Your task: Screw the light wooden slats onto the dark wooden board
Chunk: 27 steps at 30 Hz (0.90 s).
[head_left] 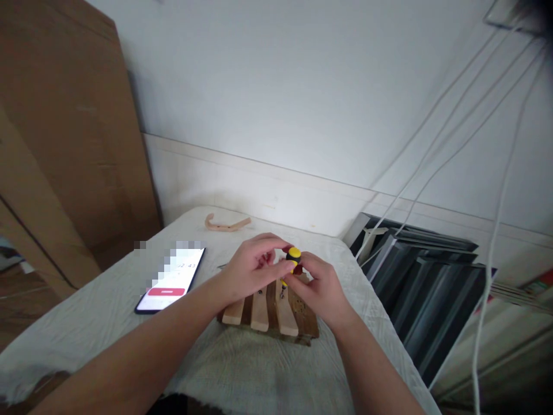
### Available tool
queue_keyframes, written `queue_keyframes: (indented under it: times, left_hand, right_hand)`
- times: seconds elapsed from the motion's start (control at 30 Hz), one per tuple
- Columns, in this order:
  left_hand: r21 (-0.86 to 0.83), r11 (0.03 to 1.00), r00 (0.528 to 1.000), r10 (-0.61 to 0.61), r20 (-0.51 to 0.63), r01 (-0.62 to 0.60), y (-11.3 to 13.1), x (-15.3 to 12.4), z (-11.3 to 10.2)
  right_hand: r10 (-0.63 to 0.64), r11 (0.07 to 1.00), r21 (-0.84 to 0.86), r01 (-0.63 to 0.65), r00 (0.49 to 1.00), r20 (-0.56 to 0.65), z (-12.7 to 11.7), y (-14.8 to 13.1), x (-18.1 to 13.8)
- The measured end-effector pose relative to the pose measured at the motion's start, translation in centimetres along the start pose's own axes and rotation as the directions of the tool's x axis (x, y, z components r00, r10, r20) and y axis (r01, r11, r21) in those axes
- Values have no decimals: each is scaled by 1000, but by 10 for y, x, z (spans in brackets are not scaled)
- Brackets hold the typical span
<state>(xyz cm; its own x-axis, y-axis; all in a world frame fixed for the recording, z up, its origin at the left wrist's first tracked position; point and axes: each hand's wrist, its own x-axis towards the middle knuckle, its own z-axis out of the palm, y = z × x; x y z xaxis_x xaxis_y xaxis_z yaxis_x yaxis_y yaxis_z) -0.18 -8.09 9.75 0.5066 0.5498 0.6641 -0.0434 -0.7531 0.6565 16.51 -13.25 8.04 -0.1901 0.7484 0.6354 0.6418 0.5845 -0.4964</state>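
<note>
A short screwdriver [294, 255] with a yellow and black handle stands nearly upright, its shaft end at a screw on the rightmost pale wooden hook [285, 320]. My left hand [254, 266] is closed, thumb and fingers at the screwdriver's handle from the left. From the right, my right hand [320, 285] pinches the same handle lower down. Under both hands lies a dark brown wooden board [307, 325], and several pale hooks sit side by side across it. The hooks' far ends are hidden behind my hands. A loose wooden hook [227, 227] lies farther back.
A white cloth [276, 369] covers the table. A phone [168, 288] with a lit screen lies left of my left forearm. A tall cardboard box [82, 127] stands at the left, dark panels [432, 294] lean at the right, and white cables [488, 276] hang there.
</note>
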Motion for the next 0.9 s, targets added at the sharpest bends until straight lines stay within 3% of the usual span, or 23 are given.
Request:
queue_keyframes:
  times: [0.13, 0.4, 0.57, 0.77, 0.9]
  left_hand:
    - [-11, 1000, 1000, -1, -28, 1, -1, 1, 2]
    - [-71, 996, 998, -44, 44, 47, -4, 1, 2]
    - [-103, 990, 995, -98, 11, 98, -2, 0, 2]
    - [-154, 975, 987, -150, 56, 157, -1, -2, 2]
    - [-125, 979, 987, -160, -2, 158, -2, -2, 4]
  right_hand:
    - [-19, 1000, 17, 19, 999, 35, -1, -2, 0]
    - [40, 983, 177, -55, 996, 85, -9, 1, 1]
    - [153, 976, 151, -160, 987, 56, -6, 3, 1]
    - [60, 980, 178, -85, 988, 141, -8, 2, 1]
    - [112, 983, 129, -127, 987, 115, -6, 3, 1]
